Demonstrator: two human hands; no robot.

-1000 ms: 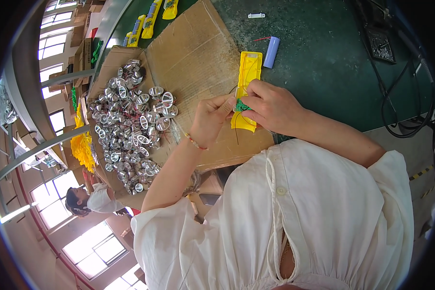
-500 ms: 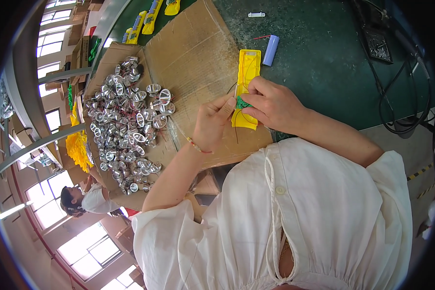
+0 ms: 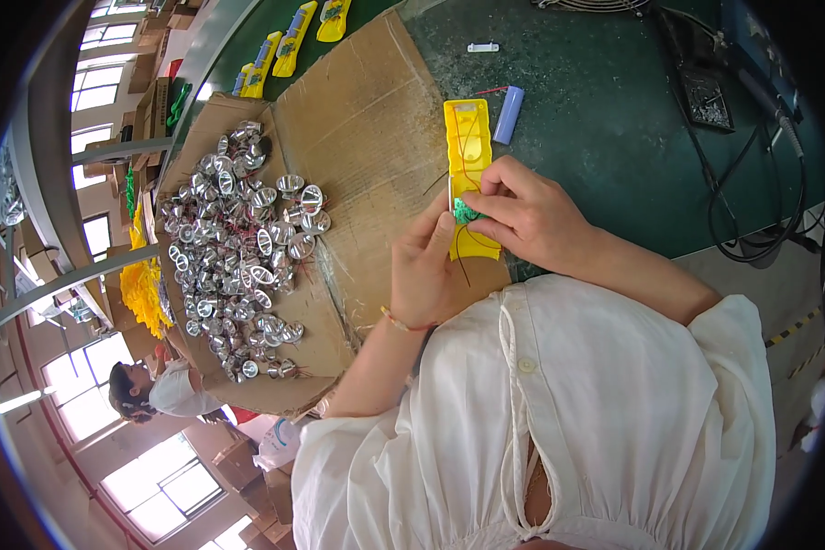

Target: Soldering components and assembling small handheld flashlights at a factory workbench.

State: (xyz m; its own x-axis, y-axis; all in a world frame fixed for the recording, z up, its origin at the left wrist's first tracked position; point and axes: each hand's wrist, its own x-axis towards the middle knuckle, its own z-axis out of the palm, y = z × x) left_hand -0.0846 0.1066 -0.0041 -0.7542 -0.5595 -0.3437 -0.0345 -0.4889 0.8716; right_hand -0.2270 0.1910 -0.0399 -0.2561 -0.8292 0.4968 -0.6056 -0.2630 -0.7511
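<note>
A long yellow plastic housing (image 3: 465,147) lies open side up at the cardboard's right edge, with thin dark and red wires along it. My left hand (image 3: 423,266) grips its left edge, thumb on the rim. In its lower part sits a small green circuit board (image 3: 463,210). My right hand (image 3: 536,218) closes thumb and fingertips on that board, partly covering it. Whether the board is fastened I cannot tell. Just right of the housing's upper end is a blue cylindrical battery (image 3: 509,115) with a red wire.
An open cardboard box (image 3: 339,119) on the left holds many silver reflector cups (image 3: 238,238). Several filled yellow housings (image 3: 293,41) stand at the far left. A small white plastic part (image 3: 483,47) lies far off. Right are a soldering iron (image 3: 768,103), cables and a dark tray (image 3: 706,101).
The housing has shifted slightly nearer to me, and both hands have come with it. My left forearm has swung to the right. The right fingers stay at the circuit board.
</note>
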